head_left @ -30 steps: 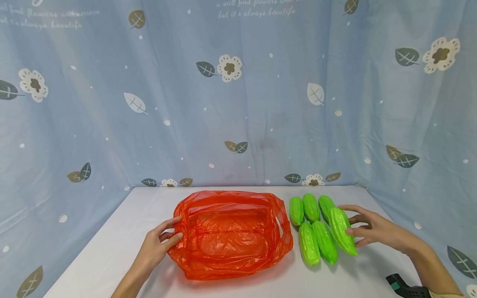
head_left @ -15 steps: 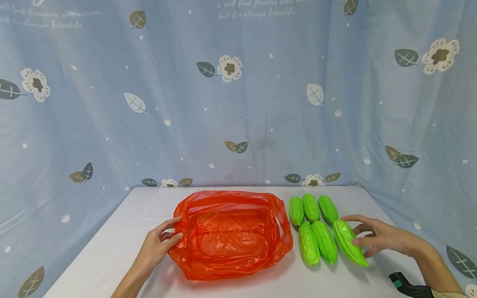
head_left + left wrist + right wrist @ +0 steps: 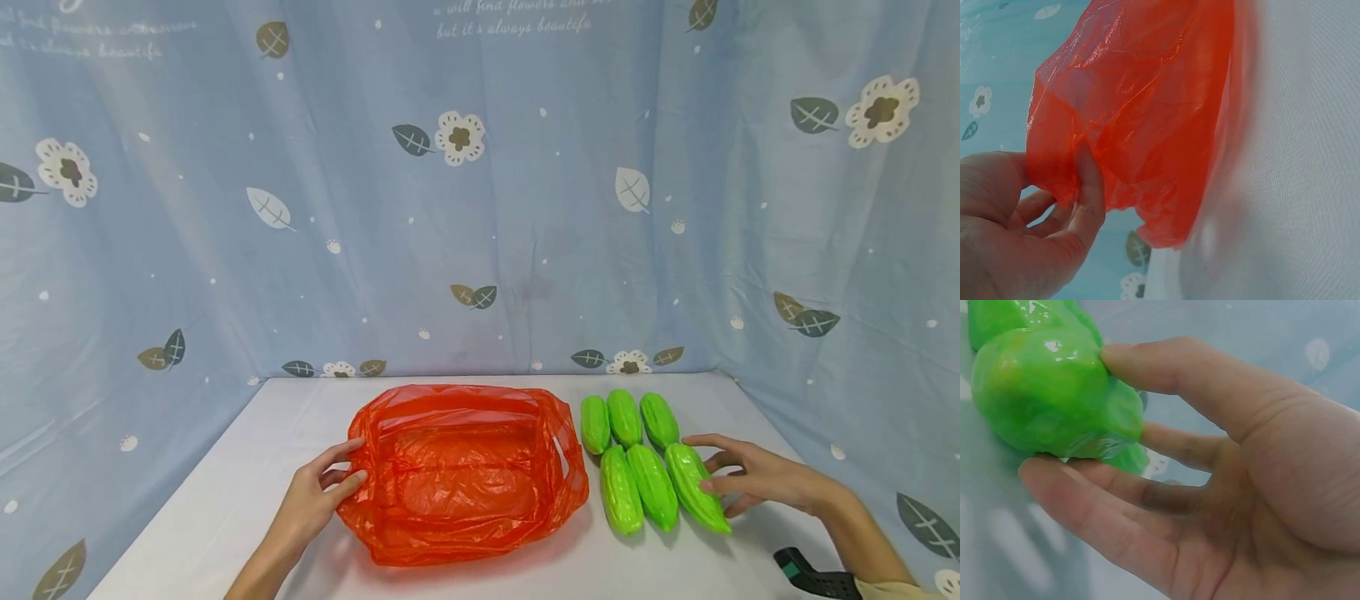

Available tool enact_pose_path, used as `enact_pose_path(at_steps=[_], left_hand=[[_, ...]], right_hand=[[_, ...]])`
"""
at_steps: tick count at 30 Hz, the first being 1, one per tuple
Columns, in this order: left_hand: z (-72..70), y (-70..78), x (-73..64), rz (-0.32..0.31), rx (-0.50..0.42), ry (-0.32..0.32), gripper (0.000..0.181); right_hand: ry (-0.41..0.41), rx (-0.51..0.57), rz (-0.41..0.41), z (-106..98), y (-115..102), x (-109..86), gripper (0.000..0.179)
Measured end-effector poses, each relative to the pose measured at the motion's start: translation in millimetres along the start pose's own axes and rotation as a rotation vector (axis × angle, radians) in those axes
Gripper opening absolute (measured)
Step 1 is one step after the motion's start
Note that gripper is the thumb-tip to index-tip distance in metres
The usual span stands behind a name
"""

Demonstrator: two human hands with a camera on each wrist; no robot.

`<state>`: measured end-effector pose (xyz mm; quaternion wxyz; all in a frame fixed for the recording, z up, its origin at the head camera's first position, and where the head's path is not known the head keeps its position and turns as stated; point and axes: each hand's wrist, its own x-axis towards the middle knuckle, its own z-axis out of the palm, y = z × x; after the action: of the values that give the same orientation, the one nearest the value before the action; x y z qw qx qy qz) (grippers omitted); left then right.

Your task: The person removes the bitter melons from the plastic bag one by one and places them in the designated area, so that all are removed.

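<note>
An orange-red plastic bag (image 3: 465,492) lies with its mouth spread wide in the middle of the table. My left hand (image 3: 318,496) pinches the bag's left edge; the left wrist view shows the thin film (image 3: 1141,106) between thumb and fingers. To the right of the bag, several shiny green bitter melons (image 3: 620,492) lie in two rows. The right-hand bitter melon of the front row (image 3: 693,483) is between the thumb and fingers of my right hand (image 3: 757,475). In the right wrist view the thumb touches its upper side (image 3: 1054,387) and fingertips reach under it.
The white tabletop (image 3: 555,575) runs back to a blue curtain (image 3: 525,208) printed with leaves and flowers, which also encloses both sides. A dark strap device (image 3: 817,575) is at the right wrist, low in the head view.
The right hand has lowered the bitter melon towards me and set it at the right end of the front row, with a slight shift left lately. Left hand and bag have stayed put.
</note>
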<state>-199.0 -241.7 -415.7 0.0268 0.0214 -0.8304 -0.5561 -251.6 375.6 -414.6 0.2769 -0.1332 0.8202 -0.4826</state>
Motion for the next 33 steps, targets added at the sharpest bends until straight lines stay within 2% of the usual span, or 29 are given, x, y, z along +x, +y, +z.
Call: enact_pose_path(at_steps=[9,22,33], left_hand=[[-0.5,0.9,-1.1,0.005,0.004,-0.003,0.055],[0.1,-0.3,-0.8,-0.003,0.004,-0.001,0.055],[-0.2,-1.6,0.6,0.008,0.018,-0.003,0.056]], right_hand=[[0.029,-0.019,-0.002,3.9,-0.3,4.4,0.072],[-0.012,0.001,-0.006,3.6,6.9,9.6,0.07],[-0.012,0.007,0.006,3.9,6.1,8.6,0.071]])
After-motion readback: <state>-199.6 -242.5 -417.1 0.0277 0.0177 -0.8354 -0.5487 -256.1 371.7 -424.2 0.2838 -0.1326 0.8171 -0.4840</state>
